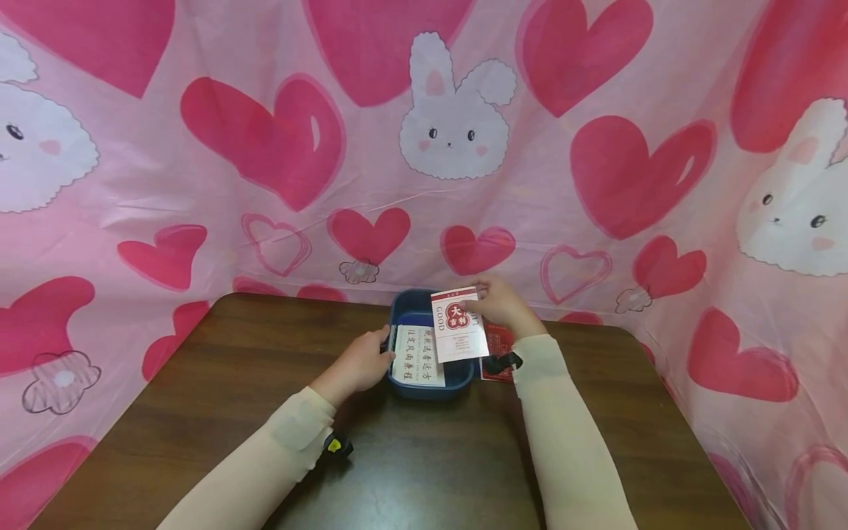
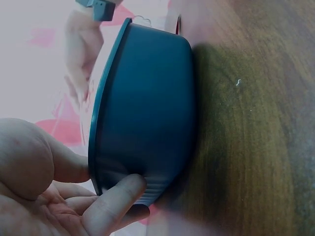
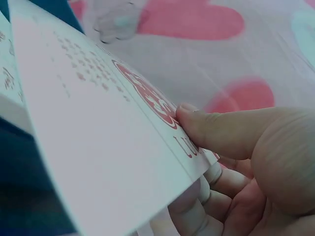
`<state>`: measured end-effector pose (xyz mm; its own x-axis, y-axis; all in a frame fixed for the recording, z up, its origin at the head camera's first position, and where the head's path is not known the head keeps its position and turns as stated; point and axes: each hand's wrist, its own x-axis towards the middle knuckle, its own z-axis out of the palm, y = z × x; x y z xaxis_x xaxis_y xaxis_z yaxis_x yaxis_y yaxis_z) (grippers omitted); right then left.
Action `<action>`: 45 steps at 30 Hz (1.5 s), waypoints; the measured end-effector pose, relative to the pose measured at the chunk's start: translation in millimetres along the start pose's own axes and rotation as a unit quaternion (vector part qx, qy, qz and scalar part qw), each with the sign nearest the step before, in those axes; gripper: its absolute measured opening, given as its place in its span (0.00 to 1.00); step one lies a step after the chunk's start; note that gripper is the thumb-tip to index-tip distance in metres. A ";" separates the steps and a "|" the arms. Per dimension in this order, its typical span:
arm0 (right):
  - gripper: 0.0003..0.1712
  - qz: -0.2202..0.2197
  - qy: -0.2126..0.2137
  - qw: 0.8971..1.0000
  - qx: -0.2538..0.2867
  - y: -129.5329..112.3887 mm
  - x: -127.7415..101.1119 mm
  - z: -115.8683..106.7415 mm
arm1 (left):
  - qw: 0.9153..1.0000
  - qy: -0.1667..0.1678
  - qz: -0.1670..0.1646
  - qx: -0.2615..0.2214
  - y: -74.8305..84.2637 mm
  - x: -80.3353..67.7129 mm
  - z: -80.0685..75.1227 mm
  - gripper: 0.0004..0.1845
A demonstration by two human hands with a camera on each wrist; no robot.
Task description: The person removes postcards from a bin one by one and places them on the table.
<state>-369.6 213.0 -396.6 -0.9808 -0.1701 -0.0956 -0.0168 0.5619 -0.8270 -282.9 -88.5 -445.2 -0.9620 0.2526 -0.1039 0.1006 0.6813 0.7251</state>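
Note:
A white card with red print [image 1: 461, 342] is pinched by my right hand [image 1: 501, 303], thumb on the printed face and fingers behind. In the right wrist view the card [image 3: 98, 142] bends slightly. It overlaps the right side of a blue plastic basin [image 1: 430, 393] in the head view. My left hand [image 1: 361, 359] grips the basin's left side; the left wrist view shows its thumb at the rim and a finger against the outer wall [image 2: 147, 98]. Inside the basin lies a white card with dark characters [image 1: 416, 361].
A red card [image 1: 498, 342] lies on the brown wooden table [image 1: 397, 471], just right of the basin and partly behind the right wrist. A pink cloth [image 1: 371, 169] with hearts and rabbits hangs around the table's back and sides.

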 end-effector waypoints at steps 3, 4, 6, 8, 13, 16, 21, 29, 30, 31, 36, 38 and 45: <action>0.31 0.006 0.016 0.999 0.035 11.4 -8.5 -12.9 | 1.000 0.001 0.000 0.002 1.6 -0.6 0.4 0.36; 0.31 0.008 0.020 0.999 0.044 15.4 -11.2 -16.9 | 1.000 0.001 0.000 0.003 2.1 -0.6 0.5 0.36; 0.31 0.013 0.030 0.998 0.055 23.6 -16.1 -24.4 | 1.000 0.000 -0.002 0.003 2.6 -0.9 0.8 0.36; 0.31 0.015 0.034 0.997 0.064 31.3 -20.8 -32.1 | 1.000 -0.001 -0.002 0.002 2.9 -0.6 1.1 0.36; 0.31 0.017 0.043 0.997 0.058 44.6 -29.2 -50.3 | 1.000 -0.001 -0.004 -0.002 3.2 -1.2 -0.2 0.36; 0.31 0.020 0.050 0.997 0.050 51.5 -31.3 -59.1 | 1.000 0.000 -0.006 -0.002 2.3 -1.7 -0.7 0.36; 0.32 0.043 0.051 0.997 0.041 67.6 -33.4 -70.4 | 1.000 0.002 -0.003 0.002 1.0 -1.5 -0.7 0.36; 0.32 0.078 0.036 0.996 0.008 97.2 -35.7 -77.2 | 1.000 -0.003 -0.007 -0.003 -0.5 -2.3 0.1 0.36; 0.33 0.081 0.034 0.996 0.006 100.1 -35.5 -77.2 | 1.000 -0.003 -0.006 -0.003 -0.5 -2.1 0.1 0.36; 0.33 0.086 0.034 0.996 0.007 103.0 -34.5 -76.6 | 1.000 -0.003 -0.006 -0.003 -0.9 -1.9 0.2 0.36; 0.32 0.088 0.028 0.995 0.025 113.5 -30.7 -70.0 | 1.000 -0.003 -0.001 0.000 -1.8 -1.2 0.4 0.36; 0.31 0.082 0.023 0.996 0.038 117.0 -28.3 -66.2 | 1.000 -0.003 -0.001 0.000 -2.4 -1.1 0.7 0.36; 0.30 0.125 0.022 0.992 0.011 123.2 -24.2 -59.1 | 1.000 -0.004 0.001 0.000 -0.5 -1.6 0.3 0.36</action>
<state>-359.5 334.1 -463.4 -0.9614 0.0073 -0.2751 0.2312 0.5639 -0.7928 -281.3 -89.1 -445.6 -0.9594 0.2607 -0.1078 0.1037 0.6812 0.7248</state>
